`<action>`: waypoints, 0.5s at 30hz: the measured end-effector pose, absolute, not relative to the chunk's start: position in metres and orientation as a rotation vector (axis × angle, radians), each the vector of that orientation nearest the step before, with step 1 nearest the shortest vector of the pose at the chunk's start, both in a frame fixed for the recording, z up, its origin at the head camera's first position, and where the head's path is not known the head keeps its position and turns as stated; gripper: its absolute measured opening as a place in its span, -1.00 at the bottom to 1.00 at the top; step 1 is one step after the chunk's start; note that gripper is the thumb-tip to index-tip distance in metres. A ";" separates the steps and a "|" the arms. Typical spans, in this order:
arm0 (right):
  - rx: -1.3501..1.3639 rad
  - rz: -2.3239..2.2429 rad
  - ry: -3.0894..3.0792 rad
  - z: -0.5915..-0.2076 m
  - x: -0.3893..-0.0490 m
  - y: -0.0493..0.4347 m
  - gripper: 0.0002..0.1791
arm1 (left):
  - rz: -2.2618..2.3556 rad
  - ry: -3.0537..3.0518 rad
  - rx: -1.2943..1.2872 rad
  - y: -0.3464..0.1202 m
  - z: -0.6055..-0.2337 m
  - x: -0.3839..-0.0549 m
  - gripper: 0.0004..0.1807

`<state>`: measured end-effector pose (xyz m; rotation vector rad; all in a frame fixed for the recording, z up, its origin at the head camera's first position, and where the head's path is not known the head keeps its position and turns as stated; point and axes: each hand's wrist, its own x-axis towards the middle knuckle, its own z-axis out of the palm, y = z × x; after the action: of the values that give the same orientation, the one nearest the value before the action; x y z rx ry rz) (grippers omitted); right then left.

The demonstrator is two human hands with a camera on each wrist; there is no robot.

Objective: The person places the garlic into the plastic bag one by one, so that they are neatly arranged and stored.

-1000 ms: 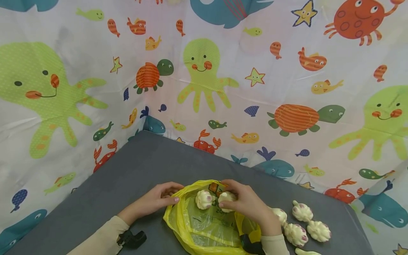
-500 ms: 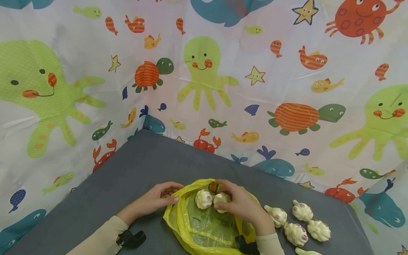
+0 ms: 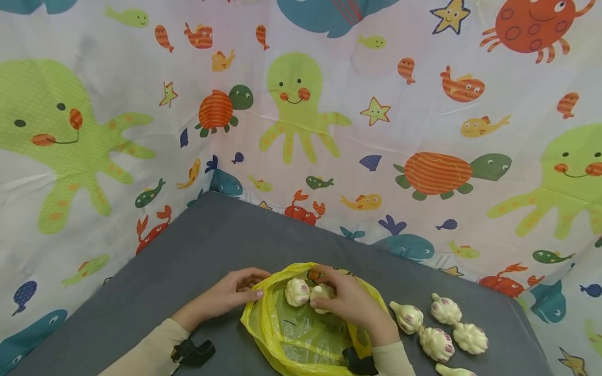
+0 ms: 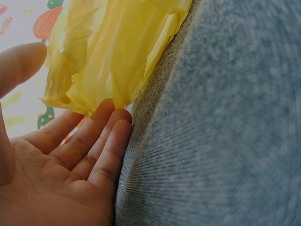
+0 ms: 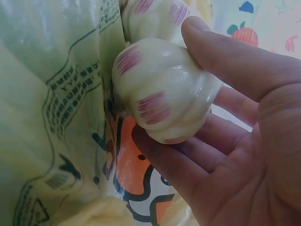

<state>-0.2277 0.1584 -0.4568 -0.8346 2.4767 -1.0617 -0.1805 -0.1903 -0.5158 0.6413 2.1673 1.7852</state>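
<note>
My right hand (image 3: 350, 300) reaches inside the spread mouth of a yellow plastic bag (image 3: 257, 318) and holds a garlic bulb (image 3: 321, 293) between thumb and fingers. Close beside it in the bag sits another whitish bulb (image 3: 297, 292). In the right wrist view the held garlic bulb (image 5: 160, 89), streaked with purple, lies against the printed plastic, with part of the other bulb (image 5: 148, 19) behind it. My left hand (image 3: 230, 292) is at the bag's left rim. In the left wrist view its fingers extend loosely, their tips at the folded yellow plastic (image 4: 94, 56).
Several more garlic bulbs (image 3: 436, 344) lie on the grey table (image 3: 235, 230), right of the bag. A patterned curtain (image 3: 329, 130) with sea animals rises along the table's back and left edges. Dark devices (image 3: 195, 353) are at both wrists.
My right hand has carried the garlic bulb leftward inside the bag, up beside the other one. More bulbs on the table now show past the right forearm. The left hand has stayed still.
</note>
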 end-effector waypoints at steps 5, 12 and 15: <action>-0.825 -1.080 2.467 -0.462 -0.228 0.159 -0.16 | 1.789 2.159 0.644 -0.188 -0.517 -0.180 -0.48; -0.869 -1.039 2.501 -0.465 -0.229 0.157 -0.26 | 1.785 2.164 0.646 -0.188 -0.517 -0.179 -0.48; -0.898 -1.025 2.514 -0.465 -0.230 0.155 -0.29 | 1.781 2.182 0.644 -0.189 -0.515 -0.179 -0.48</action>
<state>-0.2296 0.1553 -0.4651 -0.8985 2.5138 -1.0250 -0.1789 -0.1894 -0.5152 0.6439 2.1817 1.7811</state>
